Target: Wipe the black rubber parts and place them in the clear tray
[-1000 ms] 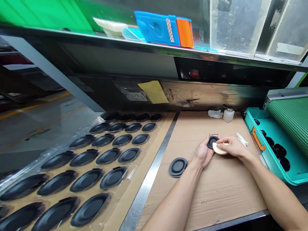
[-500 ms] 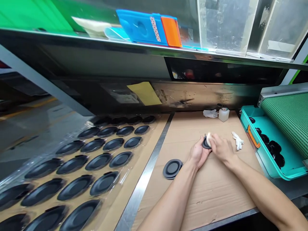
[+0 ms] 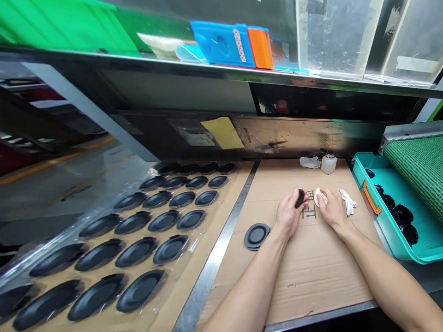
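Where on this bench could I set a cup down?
Bare cardboard runs from the left hand and right hand to the front edge, right of the black disc. Crowded: the black oval parts at left, the teal tray at right.

Bare left hand (image 3: pixel 287 216), bare right hand (image 3: pixel 332 211), bare forearms (image 3: pixel 249 286)

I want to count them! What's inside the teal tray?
Black round pieces lie heaped in the teal tray. The green mesh belt covers the tray's right side, so any pieces under it can't be seen.
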Demonstrator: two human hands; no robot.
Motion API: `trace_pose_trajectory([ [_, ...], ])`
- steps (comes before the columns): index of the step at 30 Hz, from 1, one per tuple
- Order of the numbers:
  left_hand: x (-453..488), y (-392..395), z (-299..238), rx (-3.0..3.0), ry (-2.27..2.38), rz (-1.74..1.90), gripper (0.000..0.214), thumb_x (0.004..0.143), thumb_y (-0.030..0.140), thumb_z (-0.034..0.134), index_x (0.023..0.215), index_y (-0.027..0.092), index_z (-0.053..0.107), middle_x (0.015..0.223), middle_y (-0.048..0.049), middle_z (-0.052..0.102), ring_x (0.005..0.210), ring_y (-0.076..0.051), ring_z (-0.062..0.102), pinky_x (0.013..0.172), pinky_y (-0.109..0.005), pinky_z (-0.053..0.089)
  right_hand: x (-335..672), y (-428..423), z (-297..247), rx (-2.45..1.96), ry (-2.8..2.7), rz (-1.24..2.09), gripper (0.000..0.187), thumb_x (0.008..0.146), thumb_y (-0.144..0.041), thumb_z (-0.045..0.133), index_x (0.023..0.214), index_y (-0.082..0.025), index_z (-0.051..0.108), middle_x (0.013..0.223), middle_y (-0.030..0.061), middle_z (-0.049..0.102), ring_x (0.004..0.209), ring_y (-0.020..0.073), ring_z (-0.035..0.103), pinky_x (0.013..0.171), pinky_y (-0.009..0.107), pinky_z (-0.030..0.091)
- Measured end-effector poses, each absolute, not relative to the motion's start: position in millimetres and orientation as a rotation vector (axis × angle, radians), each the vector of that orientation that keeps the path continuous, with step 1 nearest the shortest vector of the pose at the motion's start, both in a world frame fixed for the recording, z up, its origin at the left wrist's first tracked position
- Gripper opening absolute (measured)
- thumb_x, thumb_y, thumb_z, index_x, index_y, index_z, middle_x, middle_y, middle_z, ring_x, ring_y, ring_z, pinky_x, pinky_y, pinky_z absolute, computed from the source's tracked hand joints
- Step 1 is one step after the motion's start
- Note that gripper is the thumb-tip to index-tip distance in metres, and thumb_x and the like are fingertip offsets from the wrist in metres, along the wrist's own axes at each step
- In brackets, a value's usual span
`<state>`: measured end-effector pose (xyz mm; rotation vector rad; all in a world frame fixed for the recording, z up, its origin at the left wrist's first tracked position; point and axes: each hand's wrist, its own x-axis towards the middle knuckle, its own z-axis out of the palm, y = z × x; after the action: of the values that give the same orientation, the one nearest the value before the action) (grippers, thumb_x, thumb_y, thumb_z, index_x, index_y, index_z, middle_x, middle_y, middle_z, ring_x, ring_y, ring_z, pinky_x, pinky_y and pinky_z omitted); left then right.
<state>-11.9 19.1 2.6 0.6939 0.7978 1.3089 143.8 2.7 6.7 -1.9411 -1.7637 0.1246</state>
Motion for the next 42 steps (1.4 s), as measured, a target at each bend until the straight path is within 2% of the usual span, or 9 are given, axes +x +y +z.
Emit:
trace_pose_trajectory([
  [3,-9,7,6,1.189,1.031,1.496,0.075,0.071,0.036,0.087,0.136,0.018,0.055,0.126,-0.0143,0.067,0.117,-0.024,0.064,0.103,-0.037,0.049,145,2,6,-1.953,-1.780,0.131,0.033,0.101,-0.043,0.046,0.124,-0.028,0.064,0.105,0.0054,0.077,0.093,0.0233,0.071,0.079,0.031,0.047],
  [6,-4,-5,11,1.616,1.124,1.624,0.097,0.070,0.034,0.087,0.152,0.025,0.037,0.128,-0.0110,0.066,0.120,-0.024,0.063,0.106,-0.039,0.048,146,3,8,-1.944,-1.789,0.151,0.035,0.101,-0.044,0.046,0.126,-0.028,0.064,0.104,0.0060,0.077,0.093,0.0237,0.071,0.076,0.030,0.046],
  [15,-1,-11,12,1.965,1.102,1.771,0.100,0.081,0.032,0.080,0.159,0.025,0.018,0.127,-0.0114,0.066,0.118,-0.023,0.065,0.101,-0.037,0.053,147,4,14,-1.973,-1.797,0.191,0.036,0.099,-0.043,0.047,0.127,-0.027,0.063,0.101,0.0070,0.077,0.092,0.0243,0.070,0.074,0.030,0.044],
  [19,1,-12,12,1.976,1.043,1.819,0.096,0.083,0.031,0.078,0.159,0.025,0.019,0.129,-0.0104,0.066,0.118,-0.022,0.063,0.103,-0.038,0.051,147,4,14,-1.958,-1.799,0.210,0.035,0.098,-0.040,0.048,0.127,-0.026,0.063,0.103,0.0068,0.076,0.094,0.0239,0.070,0.076,0.029,0.045],
  [32,1,-22,32,1.501,0.953,1.612,0.075,0.075,0.034,0.083,0.143,0.023,0.053,0.132,-0.0128,0.065,0.129,-0.030,0.054,0.117,-0.044,0.036,145,1,19,-1.967,-1.843,0.227,0.035,0.097,-0.035,0.049,0.129,-0.026,0.062,0.108,0.0064,0.076,0.096,0.0234,0.069,0.077,0.030,0.045],
  [35,-2,-17,34,1.418,0.914,1.562,0.058,0.071,0.035,0.086,0.124,0.023,0.068,0.126,-0.0118,0.068,0.122,-0.030,0.058,0.111,-0.041,0.043,146,0,22,-1.912,-1.966,0.118,0.034,0.098,-0.036,0.049,0.127,-0.026,0.064,0.111,0.0070,0.074,0.095,0.0228,0.066,0.079,0.030,0.043],
  [38,-7,-6,35,1.005,0.880,1.394,0.047,0.081,0.047,0.076,0.118,0.019,0.068,0.110,-0.0107,0.071,0.090,-0.022,0.068,0.077,-0.030,0.055,152,-2,31,-1.845,-2.041,-0.175,0.031,0.100,-0.040,0.047,0.111,-0.026,0.072,0.113,0.0080,0.070,0.102,0.0245,0.060,0.088,0.035,0.041],
  [40,-13,3,36,0.678,0.804,1.218,0.048,0.092,0.057,0.058,0.117,0.017,0.064,0.096,-0.0104,0.070,0.065,-0.015,0.064,0.052,-0.024,0.046,161,-4,39,-1.923,-1.948,-0.378,0.033,0.100,-0.038,0.044,0.106,-0.024,0.073,0.115,0.0109,0.068,0.106,0.0281,0.057,0.091,0.040,0.040],
  [42,-20,10,37,0.441,0.698,1.080,0.051,0.099,0.057,0.040,0.111,0.014,0.063,0.088,-0.0124,0.069,0.054,-0.014,0.059,0.044,-0.023,0.039,172,-5,44,-2.097,-1.839,-0.483,0.031,0.097,-0.035,0.048,0.109,-0.020,0.072,0.117,0.0160,0.066,0.109,0.0333,0.055,0.088,0.045,0.042],
])
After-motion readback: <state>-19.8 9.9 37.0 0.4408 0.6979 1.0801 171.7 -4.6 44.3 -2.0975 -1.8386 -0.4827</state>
